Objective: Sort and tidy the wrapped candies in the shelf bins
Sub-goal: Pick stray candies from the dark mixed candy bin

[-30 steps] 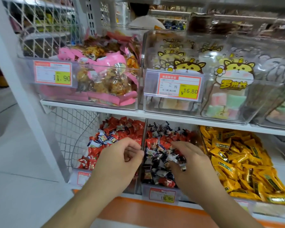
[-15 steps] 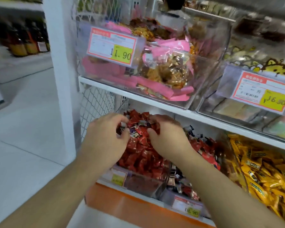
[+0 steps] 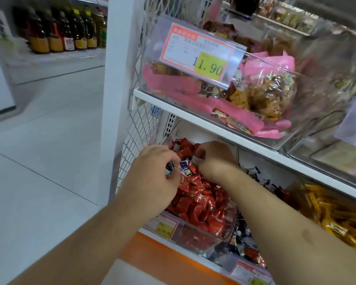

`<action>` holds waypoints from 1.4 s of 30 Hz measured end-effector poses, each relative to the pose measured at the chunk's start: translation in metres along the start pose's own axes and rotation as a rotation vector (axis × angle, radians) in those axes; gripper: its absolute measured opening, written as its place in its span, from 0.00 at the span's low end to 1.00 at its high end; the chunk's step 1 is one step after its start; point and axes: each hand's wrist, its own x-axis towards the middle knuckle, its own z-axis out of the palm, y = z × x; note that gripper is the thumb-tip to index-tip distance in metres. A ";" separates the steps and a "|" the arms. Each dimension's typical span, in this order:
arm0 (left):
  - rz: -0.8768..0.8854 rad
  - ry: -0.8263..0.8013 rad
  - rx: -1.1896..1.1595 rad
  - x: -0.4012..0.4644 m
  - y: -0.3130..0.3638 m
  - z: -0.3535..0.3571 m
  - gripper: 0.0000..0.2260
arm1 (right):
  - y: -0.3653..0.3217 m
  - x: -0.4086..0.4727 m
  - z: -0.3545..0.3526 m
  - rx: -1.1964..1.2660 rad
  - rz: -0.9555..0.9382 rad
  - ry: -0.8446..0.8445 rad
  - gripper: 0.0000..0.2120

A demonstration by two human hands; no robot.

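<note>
On the lower shelf [image 3: 193,246], both hands have moved from the mixed bin into the red candy bin [image 3: 201,204]; left hand [image 3: 152,177] and right hand [image 3: 216,159] pinch stray dark-wrapped candies [image 3: 184,164], sorting them out.

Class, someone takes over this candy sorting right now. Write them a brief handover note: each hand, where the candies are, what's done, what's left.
Left hand: fingers curled over a few dark-wrapped candies at the back of the red candy bin.
Right hand: curled fingers picking in the same pile; what it holds is hidden.
Mixed dark candies fill the next bin; yellow candies lie further right.
Done: cannot tell.
Left: likely lift the dark strays out of the red bin and move them next door.
</note>
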 end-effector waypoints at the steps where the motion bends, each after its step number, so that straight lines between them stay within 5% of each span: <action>1: -0.005 -0.003 -0.005 0.000 0.000 0.000 0.10 | 0.000 -0.003 -0.003 -0.014 -0.008 0.007 0.05; 6: -0.015 0.016 0.006 0.000 0.005 -0.001 0.07 | 0.003 -0.041 -0.023 0.087 -0.095 0.127 0.07; 13: 0.073 0.022 0.126 -0.004 0.016 0.003 0.06 | 0.031 -0.152 -0.047 0.699 -0.027 0.323 0.05; 18: 0.127 -0.021 0.136 -0.008 0.031 0.010 0.08 | 0.082 -0.181 -0.035 0.575 0.149 0.322 0.03; 21: 0.088 -0.087 0.091 -0.008 0.043 0.019 0.08 | 0.102 -0.188 -0.029 0.414 0.199 0.297 0.13; 30: 0.057 -0.047 0.223 0.065 0.057 0.080 0.05 | 0.115 -0.188 -0.026 0.602 0.205 0.247 0.04; 42: -0.027 -0.250 0.497 0.098 0.036 0.121 0.10 | 0.127 -0.182 -0.028 0.720 0.128 0.211 0.04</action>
